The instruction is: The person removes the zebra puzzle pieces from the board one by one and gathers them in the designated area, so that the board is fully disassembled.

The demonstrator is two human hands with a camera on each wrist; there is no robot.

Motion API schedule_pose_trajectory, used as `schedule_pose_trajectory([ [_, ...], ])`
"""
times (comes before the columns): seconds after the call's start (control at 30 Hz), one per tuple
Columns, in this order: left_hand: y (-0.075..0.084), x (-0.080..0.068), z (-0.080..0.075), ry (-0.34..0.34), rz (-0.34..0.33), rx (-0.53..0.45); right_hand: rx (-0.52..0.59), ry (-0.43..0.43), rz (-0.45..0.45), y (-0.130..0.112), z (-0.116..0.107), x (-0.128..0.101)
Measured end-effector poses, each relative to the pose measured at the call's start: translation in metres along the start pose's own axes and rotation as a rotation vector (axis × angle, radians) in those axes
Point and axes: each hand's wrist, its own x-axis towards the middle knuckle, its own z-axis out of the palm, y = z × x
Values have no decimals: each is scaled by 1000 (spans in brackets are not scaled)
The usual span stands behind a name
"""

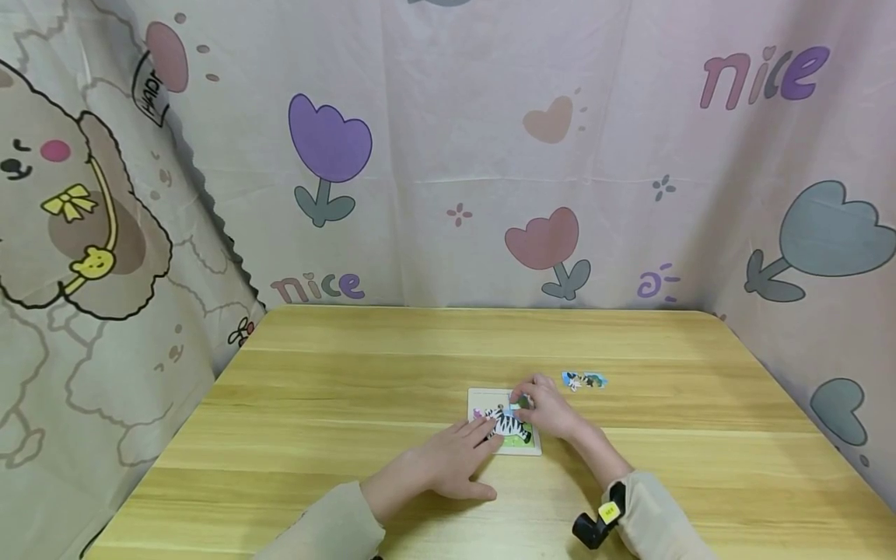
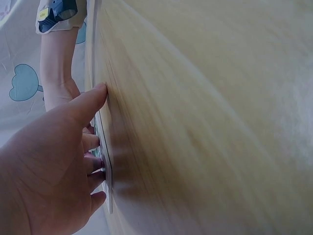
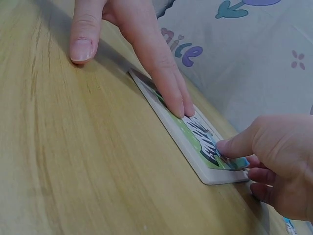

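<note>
A flat jigsaw puzzle board [image 1: 478, 395] with a pale frame and a zebra picture [image 1: 509, 425] lies on the wooden table. My left hand [image 1: 451, 460] is spread flat, fingertips pressing the picture's left part, thumb on the table beside it. At the board's upper right my right hand [image 1: 549, 408] pinches a small puzzle piece [image 3: 239, 162], blue and green, between thumb and fingers. The right wrist view has this piece right over the board's corner area, partly covered by the thumb. In the left wrist view, the left hand's fingers [image 2: 95, 181] hide most of the board.
Loose puzzle pieces [image 1: 584, 380] with blue edges lie on the table just beyond the right hand. The wooden table [image 1: 315, 389] reaches back to a printed curtain [image 1: 434, 155]. A black wrist camera [image 1: 595, 529] is strapped at the right sleeve.
</note>
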Motion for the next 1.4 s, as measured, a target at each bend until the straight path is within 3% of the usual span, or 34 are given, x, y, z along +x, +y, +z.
schedule_pose_trajectory([
  [0.3,-1,0,0,8,7,-10,55,39,19,1,-2,2],
  [0.63,0,-1,-2,8,7,-15,156,45,-56,12,-6,3],
  [0.97,0,-3,-4,0,1,-32,298,127,10,23,-20,1],
  [1.4,0,-4,-3,-6,0,-10,403,174,163,55,-66,-23],
])
